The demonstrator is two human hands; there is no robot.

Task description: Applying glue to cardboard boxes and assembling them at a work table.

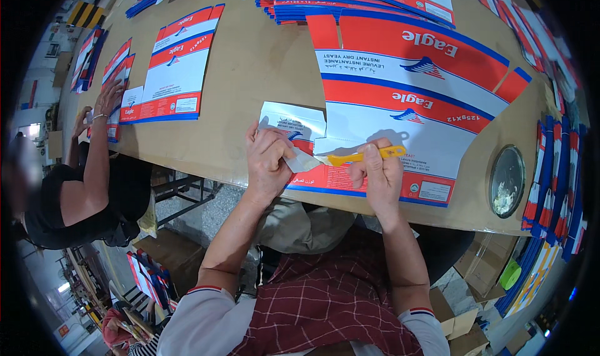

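A flat red, white and blue carton blank (369,134) lies on the table in front of me. At its left side my left hand (269,159) is closed on a small white flap (300,118), fingers curled over its edge. My right hand (380,175) grips a yellow-handled brush (356,158) between thumb and fingers. The brush points left, its tip at the flap beside my left hand. To the right, a round dark dish (505,184) holds whitish paste.
Behind the blank is a stack of similar blanks (350,6). More folded cartons (553,175) stand along the right edge. On the left, another blank (178,65) lies near a co-worker's hands (103,103). The table's front edge (231,180) runs beneath my wrists.
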